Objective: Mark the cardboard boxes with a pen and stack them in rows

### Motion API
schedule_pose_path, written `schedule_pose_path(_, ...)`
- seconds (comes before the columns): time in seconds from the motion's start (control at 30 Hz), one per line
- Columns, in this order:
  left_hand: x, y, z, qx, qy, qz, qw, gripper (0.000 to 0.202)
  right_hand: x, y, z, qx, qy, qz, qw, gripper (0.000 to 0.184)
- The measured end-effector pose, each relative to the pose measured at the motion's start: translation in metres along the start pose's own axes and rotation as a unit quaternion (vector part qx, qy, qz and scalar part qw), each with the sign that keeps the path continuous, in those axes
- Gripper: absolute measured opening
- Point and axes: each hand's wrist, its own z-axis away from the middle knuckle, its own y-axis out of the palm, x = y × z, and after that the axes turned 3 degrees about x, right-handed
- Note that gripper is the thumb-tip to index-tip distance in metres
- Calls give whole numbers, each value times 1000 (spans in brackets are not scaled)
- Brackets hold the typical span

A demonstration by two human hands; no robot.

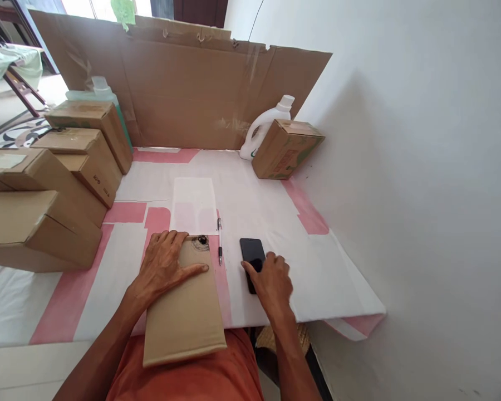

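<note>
A flat brown cardboard piece [183,317] lies at the front of the table, its near end sticking out over the edge above my lap. My left hand [167,264] holds it by the upper left, thumb laid across its face and fingers along the far edge. Dark scribbles surround a black spot [202,240] in its upper right corner. To the right, my right hand [271,278] grips a black smartphone [253,250] that lies flat, thumb at its left side and fingers curled at its right. A pen [220,239] rests between the cardboard and the phone.
A white paper sheet [194,203] lies beyond the cardboard piece. Several cardboard boxes [62,234] line the left side, with a bluish jug [102,89] behind. A white jug [271,117] and a tilted box [288,150] stand back right, before an upright cardboard panel [183,89].
</note>
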Motion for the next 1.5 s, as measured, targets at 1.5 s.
schedule_pose_path(1.5,-20,-14,36,-47,6,-48,998,38,61,-20,125,486,7,-757,437,64)
